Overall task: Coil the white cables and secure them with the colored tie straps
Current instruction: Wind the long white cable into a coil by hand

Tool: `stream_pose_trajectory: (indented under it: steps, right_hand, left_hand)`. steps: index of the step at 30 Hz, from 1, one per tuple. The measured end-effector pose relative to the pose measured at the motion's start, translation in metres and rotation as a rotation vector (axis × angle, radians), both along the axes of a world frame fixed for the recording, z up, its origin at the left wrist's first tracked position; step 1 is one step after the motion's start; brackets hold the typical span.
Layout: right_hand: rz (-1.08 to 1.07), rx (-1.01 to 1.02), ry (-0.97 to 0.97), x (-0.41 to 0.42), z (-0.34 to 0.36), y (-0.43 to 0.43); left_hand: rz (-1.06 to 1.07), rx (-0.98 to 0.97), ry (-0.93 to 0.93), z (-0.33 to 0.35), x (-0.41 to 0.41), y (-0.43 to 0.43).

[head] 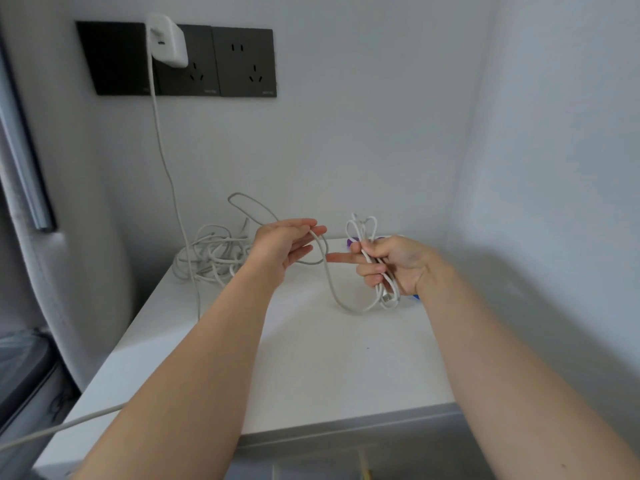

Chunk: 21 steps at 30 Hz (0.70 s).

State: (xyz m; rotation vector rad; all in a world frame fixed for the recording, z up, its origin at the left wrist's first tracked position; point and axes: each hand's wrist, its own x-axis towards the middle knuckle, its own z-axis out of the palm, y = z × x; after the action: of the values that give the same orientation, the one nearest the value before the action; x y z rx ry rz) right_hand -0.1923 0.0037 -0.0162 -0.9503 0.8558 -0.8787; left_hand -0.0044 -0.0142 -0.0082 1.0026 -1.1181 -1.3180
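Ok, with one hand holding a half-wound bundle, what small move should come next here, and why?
Probably the left hand should carry the loose strand across to the coiled bundle gripped in the right hand, laying on one more loop. A long slack run hangs between the hands and leads back toward the tangled pile, so strapping looks premature.

A row of three dark socket plates (244, 64) sits high on the pale wall (363, 133), and a white charger block (167, 39) is plugged in where the left and middle plates meet. Below stands a white table (311, 368) with a grey front edge, fitted into the corner. A grey rounded cabinet side (62, 258) with a dark strip rises at its left, and something yellow (365, 470) shows beneath the front edge.
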Motion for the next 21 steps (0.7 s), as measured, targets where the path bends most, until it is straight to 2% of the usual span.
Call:
stream_pose_trajectory:
  steps: [7,21]
  right_hand:
    - [0.082,0.039,0.042,0.008,-0.004,-0.002]
    - [-0.06,0.025,0.044,0.015,-0.005,-0.002]
  left_hand:
    - [-0.083,-0.013,0.061,0.0,0.001,0.001]
    - [-0.146,0.015,0.015,0.003,-0.003,0.005]
